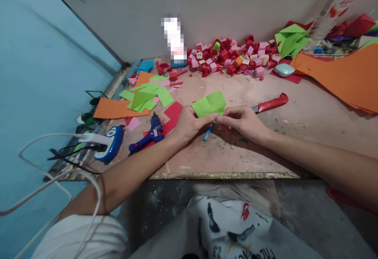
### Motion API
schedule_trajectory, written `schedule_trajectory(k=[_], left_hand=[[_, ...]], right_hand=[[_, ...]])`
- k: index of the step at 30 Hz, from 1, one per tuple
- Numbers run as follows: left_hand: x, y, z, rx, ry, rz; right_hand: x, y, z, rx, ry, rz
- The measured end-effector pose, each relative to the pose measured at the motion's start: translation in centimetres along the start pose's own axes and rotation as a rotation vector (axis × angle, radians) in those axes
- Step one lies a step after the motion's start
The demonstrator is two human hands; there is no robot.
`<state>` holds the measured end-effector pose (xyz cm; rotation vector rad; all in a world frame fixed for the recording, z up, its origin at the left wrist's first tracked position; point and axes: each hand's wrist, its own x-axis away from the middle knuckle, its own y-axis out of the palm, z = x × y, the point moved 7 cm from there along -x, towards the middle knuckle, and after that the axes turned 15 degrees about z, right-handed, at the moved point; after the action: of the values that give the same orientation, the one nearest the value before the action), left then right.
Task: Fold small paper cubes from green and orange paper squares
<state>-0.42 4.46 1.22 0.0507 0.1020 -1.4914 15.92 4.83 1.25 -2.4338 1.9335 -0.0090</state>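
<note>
Pinched along its lower edge from both sides, the green paper [209,103] sits just above the middle of the frame. My left hand [189,123] is closed on its lower left part and my right hand [243,122] on its lower right, thumbs and fingertips almost meeting. The sheet already shows creases and stands slightly raised off the pink work board [295,133]. As I judge it, this fold goes well if I line the edges up before I press. Both pinches should be even so the paper does not skew, and the crease should be run flat against the board rather than in the air. A blue pen [207,134] lies just under my fingers and could lift the fold, so I would work clear of it. Just right of my right hand lies a red-handled knife [271,102], its blade hidden behind my knuckles, so I mind that side. Left of my left hand are a red paper piece [173,113] and a blue glue gun [150,133]. Beyond those, toward the left edge, are green offcuts [147,95], an orange sheet [115,108] and a blue and white power strip [110,143]. Across the upper middle runs a heap of small red and pink paper cubes [230,56], with large orange sheets [348,74] at upper right.
</note>
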Motion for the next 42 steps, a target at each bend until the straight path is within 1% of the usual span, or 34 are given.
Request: schedule_trajectory(k=[6,11,18,20,25,29,31,34,39,42], left_hand=[[0.1,0.2,0.3,-0.027,0.007,-0.037],[0.2,0.2,0.5,-0.023,0.01,-0.046],[0.3,0.3,0.0,-0.007,-0.062,-0.035],[0.2,0.2,-0.2,0.001,-0.091,-0.014],[0.0,-0.3,-0.5,0.079,-0.178,0.08],[-0.2,-0.6,0.0,0.089,-0.138,0.115],[-0.2,-0.5,0.3,0.073,-0.099,0.103],[-0.2,-0.3,0.3,0.046,-0.082,0.069],[-0.1,0.2,-0.1,0.025,-0.096,0.02],[-0.1,0.2,-0.3,0.031,-0.107,0.016]], right_hand=[[-0.2,-0.6,0.8,-0.055,0.031,0.072],[-0.1,-0.6,0.3,-0.09,0.026,0.089],[-0.5,-1.5,0.3,-0.179,0.033,0.217],[-0.6,-1.7,0.4,-0.185,0.019,0.231],[-0.6,-1.7,0.3,-0.184,0.027,0.2],[-0.5,-0.9,0.1,-0.102,0.035,0.081],[-0.4,-0.5,0.2,-0.045,0.035,0.036],[-0.3,-0.4,0.3,0.012,0.033,0.035],[-0.3,-0.4,0.7,0.015,0.056,0.038],[-0.3,-0.5,0.6,-0.029,0.043,0.035]])
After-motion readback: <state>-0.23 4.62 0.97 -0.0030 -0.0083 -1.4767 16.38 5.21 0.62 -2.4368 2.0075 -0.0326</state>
